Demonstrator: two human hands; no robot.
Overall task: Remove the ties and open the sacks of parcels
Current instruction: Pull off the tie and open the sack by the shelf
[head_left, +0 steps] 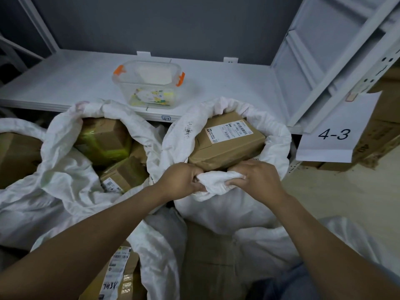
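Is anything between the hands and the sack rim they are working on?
Nothing visible. The left hand and right hand both grip the near rim of the right-hand sack. The labelled cardboard box sits inside the open mouth just behind the hands, not between them and the rim. No tie shows on this sack.

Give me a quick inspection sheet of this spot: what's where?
Surface: white shelf, with a clear tub on it.
Job's things: sack open, rim rolled down, labelled box on top; second sack beside it open too, boxes inside; no ties seen.
Clutter: tub holds small coloured bits.
Hands: left hand and right hand both grip the sack's near rim.
Cables: nothing seen.
Surroundings: grey wall, white racking, sign reading 4-3, cartons at right.
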